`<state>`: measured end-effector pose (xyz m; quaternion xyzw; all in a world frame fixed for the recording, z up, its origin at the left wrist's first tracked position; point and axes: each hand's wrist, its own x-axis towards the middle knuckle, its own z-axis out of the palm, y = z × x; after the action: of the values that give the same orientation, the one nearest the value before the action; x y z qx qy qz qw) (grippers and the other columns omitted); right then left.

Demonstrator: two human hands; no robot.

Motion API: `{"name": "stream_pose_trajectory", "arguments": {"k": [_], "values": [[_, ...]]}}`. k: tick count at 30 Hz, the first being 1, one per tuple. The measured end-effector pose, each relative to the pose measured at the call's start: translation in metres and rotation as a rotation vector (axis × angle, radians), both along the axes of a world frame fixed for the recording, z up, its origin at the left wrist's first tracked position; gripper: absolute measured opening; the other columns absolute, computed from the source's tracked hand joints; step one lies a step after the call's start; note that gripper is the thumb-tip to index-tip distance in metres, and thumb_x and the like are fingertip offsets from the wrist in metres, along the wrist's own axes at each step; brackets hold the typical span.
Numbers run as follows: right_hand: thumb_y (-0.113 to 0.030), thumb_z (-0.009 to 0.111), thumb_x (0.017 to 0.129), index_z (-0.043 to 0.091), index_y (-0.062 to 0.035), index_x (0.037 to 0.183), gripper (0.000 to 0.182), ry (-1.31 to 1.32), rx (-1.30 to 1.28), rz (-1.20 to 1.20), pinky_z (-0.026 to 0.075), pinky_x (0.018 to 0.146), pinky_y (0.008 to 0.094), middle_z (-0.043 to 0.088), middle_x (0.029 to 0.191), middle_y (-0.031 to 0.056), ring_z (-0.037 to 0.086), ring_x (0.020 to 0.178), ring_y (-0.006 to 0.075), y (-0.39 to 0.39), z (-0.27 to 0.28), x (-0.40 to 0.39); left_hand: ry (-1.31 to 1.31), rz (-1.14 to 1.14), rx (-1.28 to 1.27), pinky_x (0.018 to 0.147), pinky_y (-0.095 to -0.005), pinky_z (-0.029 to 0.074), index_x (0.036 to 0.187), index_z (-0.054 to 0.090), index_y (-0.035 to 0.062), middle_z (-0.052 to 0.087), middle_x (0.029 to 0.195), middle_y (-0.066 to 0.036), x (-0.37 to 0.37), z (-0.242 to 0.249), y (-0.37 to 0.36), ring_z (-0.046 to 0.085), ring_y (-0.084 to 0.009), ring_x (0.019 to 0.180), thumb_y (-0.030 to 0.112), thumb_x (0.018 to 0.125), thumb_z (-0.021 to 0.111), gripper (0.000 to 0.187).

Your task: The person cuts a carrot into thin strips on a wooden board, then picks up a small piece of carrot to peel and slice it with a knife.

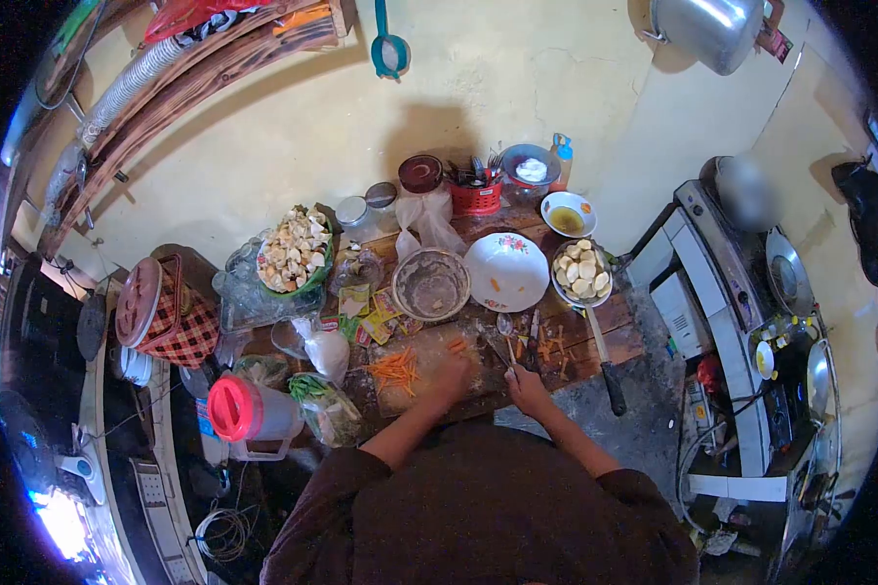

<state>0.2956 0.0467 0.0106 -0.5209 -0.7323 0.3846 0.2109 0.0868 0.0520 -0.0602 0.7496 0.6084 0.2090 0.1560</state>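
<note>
My right hand [529, 392] is closed round the handle of a knife [510, 349], whose blade points away from me at the right end of the cutting board [390, 406]. On the board lies my left hand [449, 377], smeared, so its fingers do not show clearly. Just beyond those fingers are orange carrot pieces [456, 345]. A pile of thin carrot sticks [394, 370] covers the board's left part. More carrot strips or peelings [553, 351] are scattered on the wood right of the knife, near a spoon [504, 324].
Behind the board stand a floury bowl [401, 301], a white flowered bowl [488, 261] and a pan of pale slices [582, 270], its handle jutting past the table edge. At left are a bowl of cut pieces [295, 250], bagged greens [324, 408] and a red-lidded jug [239, 409].
</note>
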Motion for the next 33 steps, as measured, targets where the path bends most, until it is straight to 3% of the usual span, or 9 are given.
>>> {"name": "stream_pose_trajectory", "arguments": {"k": [4, 5, 7, 11, 13, 17, 22, 29, 33], "values": [[-0.024, 0.042, 0.089, 0.047, 0.0027, 0.086, 0.027, 0.021, 0.039, -0.04, 0.039, 0.062, 0.0496, 0.053, 0.074, 0.0267, 0.052, 0.075, 0.0463, 0.002, -0.002, 0.002, -0.181, -0.058, 0.411, 0.071, -0.0434, 0.047, 0.078, 0.056, -0.0028, 0.056, 0.097, -0.022, 0.0, 0.032, -0.001, 0.057, -0.0354, 0.085, 0.01, 0.068, 0.057, 0.016], [-0.024, 0.042, 0.089, 0.046, 0.0027, 0.085, 0.027, 0.034, 0.007, -0.06, 0.038, 0.062, 0.0496, 0.053, 0.073, 0.0263, 0.052, 0.074, 0.0463, 0.003, 0.0, 0.0, -0.178, -0.063, 0.414, 0.071, -0.0434, 0.047, 0.078, 0.056, -0.0028, 0.056, 0.097, -0.022, 0.0, 0.041, -0.004, 0.057, -0.0354, 0.085, 0.01, 0.068, 0.057, 0.016], [-0.024, 0.042, 0.089, 0.045, 0.0026, 0.084, 0.028, 0.039, 0.009, -0.069, 0.038, 0.062, 0.0495, 0.052, 0.072, 0.0262, 0.052, 0.074, 0.0461, 0.006, -0.003, -0.002, -0.161, -0.06, 0.103, 0.082, -0.042, 0.045, 0.077, 0.056, -0.0028, 0.056, 0.101, -0.021, -0.003, 0.049, -0.008, 0.052, -0.0345, 0.1, 0.007, 0.066, 0.059, 0.015], [-0.024, 0.041, 0.09, 0.045, 0.0025, 0.084, 0.027, 0.024, 0.02, -0.045, 0.039, 0.061, 0.0484, 0.052, 0.07, 0.0264, 0.052, 0.072, 0.0452, 0.009, -0.01, -0.007, -0.227, -0.088, 0.204, 0.088, -0.0406, 0.042, 0.079, 0.058, -0.0017, 0.056, 0.104, -0.019, -0.01, 0.037, -0.003, 0.047, -0.0324, 0.109, 0.007, 0.064, 0.061, 0.017], [-0.024, 0.041, 0.089, 0.045, 0.0026, 0.085, 0.028, 0.017, -0.035, -0.068, 0.039, 0.061, 0.048, 0.052, 0.07, 0.0265, 0.053, 0.071, 0.0451, 0.004, 0.007, -0.012, -0.226, -0.027, -0.072, 0.088, -0.0402, 0.042, 0.079, 0.06, -0.0004, 0.057, 0.107, -0.016, -0.011, 0.06, -0.009, 0.047, -0.0323, 0.11, 0.01, 0.066, 0.063, 0.017], [-0.025, 0.041, 0.089, 0.046, 0.0028, 0.086, 0.029, 0.007, -0.076, -0.098, 0.041, 0.061, 0.0475, 0.054, 0.069, 0.0258, 0.054, 0.07, 0.0445, 0.001, 0.002, -0.018, -0.249, -0.046, 0.005, 0.081, -0.0413, 0.044, 0.078, 0.062, 0.0008, 0.058, 0.101, -0.016, -0.022, 0.036, -0.006, 0.052, -0.0333, 0.101, 0.013, 0.067, 0.064, 0.016], [-0.026, 0.04, 0.089, 0.047, 0.0029, 0.085, 0.03, -0.04, -0.01, -0.13, 0.041, 0.061, 0.0482, 0.054, 0.07, 0.0251, 0.054, 0.07, 0.0434, -0.011, -0.006, -0.024, -0.3, 0.115, -0.095, 0.066, -0.0395, 0.045, 0.082, 0.064, 0.0027, 0.057, 0.081, -0.015, -0.031, 0.045, -0.014, 0.056, -0.0303, 0.074, 0.013, 0.068, 0.065, 0.017], [-0.027, 0.044, 0.088, 0.047, 0.0033, 0.085, 0.03, 0.009, -0.121, -0.206, 0.04, 0.061, 0.0517, 0.054, 0.073, 0.0267, 0.052, 0.072, 0.0461, -0.035, -0.006, -0.019, -0.435, 0.098, -0.178, 0.065, -0.0391, 0.044, 0.09, 0.061, 0.0021, 0.056, 0.074, -0.014, -0.045, 0.046, -0.019, 0.055, -0.032, 0.071, 0.012, 0.067, 0.066, 0.026], [-0.026, 0.044, 0.088, 0.047, 0.0035, 0.085, 0.03, -0.043, -0.027, -0.229, 0.04, 0.062, 0.0518, 0.054, 0.074, 0.0265, 0.052, 0.072, 0.0462, -0.049, -0.015, -0.012, -0.368, -0.057, -0.018, 0.072, -0.0403, 0.045, 0.093, 0.058, 0.0001, 0.056, 0.085, -0.015, -0.035, 0.047, -0.016, 0.055, -0.0318, 0.082, 0.01, 0.068, 0.063, 0.027]]}}
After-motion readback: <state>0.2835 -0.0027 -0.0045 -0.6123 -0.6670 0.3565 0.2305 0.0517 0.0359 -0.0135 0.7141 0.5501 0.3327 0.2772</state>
